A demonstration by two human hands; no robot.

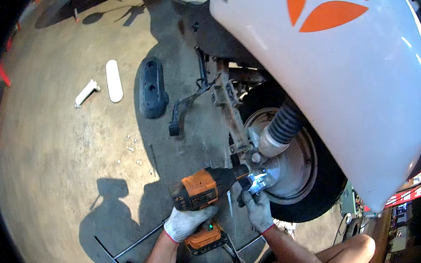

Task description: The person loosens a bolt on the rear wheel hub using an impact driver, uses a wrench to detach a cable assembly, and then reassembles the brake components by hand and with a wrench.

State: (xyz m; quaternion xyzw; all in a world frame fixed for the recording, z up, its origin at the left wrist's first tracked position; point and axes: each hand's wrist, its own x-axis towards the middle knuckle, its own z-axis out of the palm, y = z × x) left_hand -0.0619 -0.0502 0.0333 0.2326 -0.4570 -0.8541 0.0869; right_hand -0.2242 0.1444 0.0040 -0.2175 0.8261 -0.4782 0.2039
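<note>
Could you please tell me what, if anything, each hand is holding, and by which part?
Left grip: the orange and black power tool, by its handle. Whether the right grip holds anything cannot be told.

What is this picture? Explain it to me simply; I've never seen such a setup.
There is no robot, just a person in pale gloves. A wide camera on the person's head looks down, so straight edges bend near the rim; this is the only view. The left hand grips an orange and black power drill, pointed toward a wheel. The right hand is near the drill's front end; whether it holds something is hard to tell. On the floor lie a black cover, a white oval piece and a metal bar.
</note>
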